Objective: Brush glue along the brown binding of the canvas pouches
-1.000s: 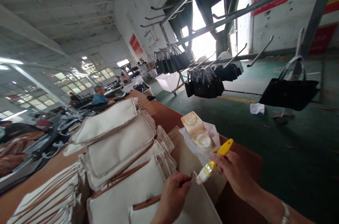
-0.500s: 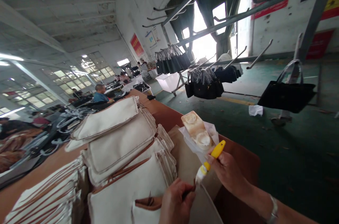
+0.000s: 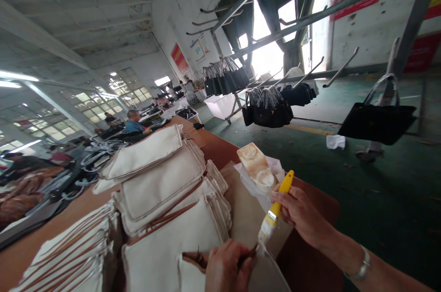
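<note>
My right hand (image 3: 303, 216) is closed around the yellow handle of a paintbrush (image 3: 284, 186). Its bristles, coated in something white, point down to the edge of a cream bag piece (image 3: 263, 266). My left hand (image 3: 229, 264) pinches a brown strip at that edge, close to the bristle tips; part of the strip is hidden by the fingers. Beyond the brush lies a tan tray (image 3: 253, 163) with two round hollows, the nearer one holding white paste. White sheeting (image 3: 275, 168) is under the tray.
Stacks of cream bag pieces with brown edges (image 3: 161, 181) fill the left of the brown table (image 3: 213, 138). A metal rack (image 3: 262, 43) carries black handbags (image 3: 272, 112) at the right. A seated person (image 3: 133, 122) is farther back.
The brush handle has tipped more upright, and my right hand has shifted slightly right. The bristles stay at the edge by my left hand. The whole view has moved a little.
</note>
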A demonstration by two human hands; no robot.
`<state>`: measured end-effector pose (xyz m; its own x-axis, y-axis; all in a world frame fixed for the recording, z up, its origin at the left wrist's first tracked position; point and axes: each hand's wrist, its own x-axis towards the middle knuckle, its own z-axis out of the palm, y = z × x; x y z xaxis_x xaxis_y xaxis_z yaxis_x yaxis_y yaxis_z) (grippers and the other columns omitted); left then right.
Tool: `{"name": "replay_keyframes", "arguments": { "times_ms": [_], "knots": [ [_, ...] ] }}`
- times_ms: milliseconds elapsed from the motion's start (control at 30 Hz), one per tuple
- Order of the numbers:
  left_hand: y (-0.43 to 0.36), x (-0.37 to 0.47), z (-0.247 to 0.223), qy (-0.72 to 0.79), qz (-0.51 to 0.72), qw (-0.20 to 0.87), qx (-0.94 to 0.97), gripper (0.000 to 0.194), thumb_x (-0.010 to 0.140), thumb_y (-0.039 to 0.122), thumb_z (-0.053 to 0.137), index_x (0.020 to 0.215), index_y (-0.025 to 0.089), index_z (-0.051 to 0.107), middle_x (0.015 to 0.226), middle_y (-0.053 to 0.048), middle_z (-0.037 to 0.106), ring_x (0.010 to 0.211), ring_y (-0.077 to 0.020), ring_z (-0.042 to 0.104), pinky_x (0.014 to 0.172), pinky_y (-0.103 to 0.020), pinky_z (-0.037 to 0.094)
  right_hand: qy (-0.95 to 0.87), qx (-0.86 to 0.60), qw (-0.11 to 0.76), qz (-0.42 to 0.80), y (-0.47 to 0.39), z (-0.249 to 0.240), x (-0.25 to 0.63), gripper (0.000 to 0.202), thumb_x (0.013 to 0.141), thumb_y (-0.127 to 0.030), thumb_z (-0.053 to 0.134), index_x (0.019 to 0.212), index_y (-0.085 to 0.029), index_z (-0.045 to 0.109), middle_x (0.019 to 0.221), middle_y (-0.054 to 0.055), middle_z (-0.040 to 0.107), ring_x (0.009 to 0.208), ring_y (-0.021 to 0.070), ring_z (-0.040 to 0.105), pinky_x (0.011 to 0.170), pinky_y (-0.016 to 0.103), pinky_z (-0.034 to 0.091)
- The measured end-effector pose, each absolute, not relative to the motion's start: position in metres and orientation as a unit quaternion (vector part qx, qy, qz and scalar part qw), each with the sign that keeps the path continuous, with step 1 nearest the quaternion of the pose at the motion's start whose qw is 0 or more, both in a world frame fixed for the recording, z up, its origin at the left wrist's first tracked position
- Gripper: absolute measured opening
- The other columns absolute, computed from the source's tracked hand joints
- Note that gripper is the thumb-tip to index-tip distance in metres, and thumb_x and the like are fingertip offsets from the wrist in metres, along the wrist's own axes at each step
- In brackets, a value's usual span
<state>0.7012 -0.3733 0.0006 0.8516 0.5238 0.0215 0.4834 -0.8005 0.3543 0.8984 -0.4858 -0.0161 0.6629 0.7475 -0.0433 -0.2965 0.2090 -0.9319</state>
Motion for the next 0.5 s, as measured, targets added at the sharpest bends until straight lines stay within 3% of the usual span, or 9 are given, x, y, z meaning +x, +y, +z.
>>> {"name": "replay_keyframes", "arguments": {
  "times_ms": [167,300,400,500],
  "knots": [
    [-0.379,0.701,0.01,0.277,0.015,0.079,0.957,0.008,0.08,0.023,0.064,0.082,0.028,0.071,0.082,-0.002,0.073,0.083,-0.0216,0.067,0.069,-0.029,0.04,-0.271,-0.533,0.712,0.368,-0.482,-0.019,0.889,0.026,0.083,-0.039,0.067,0.078,-0.016,0.056,0.054,-0.005,0.044,0.048,0.0092,0.035,0.045,0.022,0.027],
    [-0.387,0.699,0.014,0.315,-0.035,0.018,0.948,0.011,0.083,0.018,0.059,0.083,0.026,0.067,0.087,-0.002,0.073,0.087,-0.0222,0.067,0.069,-0.027,0.041,-0.184,-0.455,0.776,0.395,-0.489,-0.015,0.889,0.026,0.084,-0.04,0.067,0.082,-0.017,0.055,0.049,-0.008,0.039,0.042,0.0075,0.028,0.04,0.021,0.02],
    [-0.392,0.704,0.034,0.349,-0.018,0.084,0.933,0.013,0.088,0.02,0.051,0.084,0.024,0.062,0.081,-0.001,0.071,0.075,-0.019,0.068,0.061,-0.023,0.039,-0.138,-0.421,0.831,0.337,-0.499,-0.002,0.903,0.028,0.082,-0.038,0.071,0.076,-0.017,0.054,0.048,-0.008,0.038,0.041,0.0065,0.028,0.039,0.02,0.019],
    [-0.389,0.707,0.083,0.318,0.07,0.221,0.919,0.021,0.092,0.034,0.045,0.082,0.022,0.06,0.073,0.0,0.066,0.066,-0.0153,0.061,0.06,-0.021,0.04,-0.122,-0.384,0.862,0.307,-0.512,0.017,0.919,0.029,0.082,-0.038,0.071,0.072,-0.018,0.051,0.048,-0.008,0.036,0.04,0.0063,0.026,0.04,0.02,0.023]
  ]
}}
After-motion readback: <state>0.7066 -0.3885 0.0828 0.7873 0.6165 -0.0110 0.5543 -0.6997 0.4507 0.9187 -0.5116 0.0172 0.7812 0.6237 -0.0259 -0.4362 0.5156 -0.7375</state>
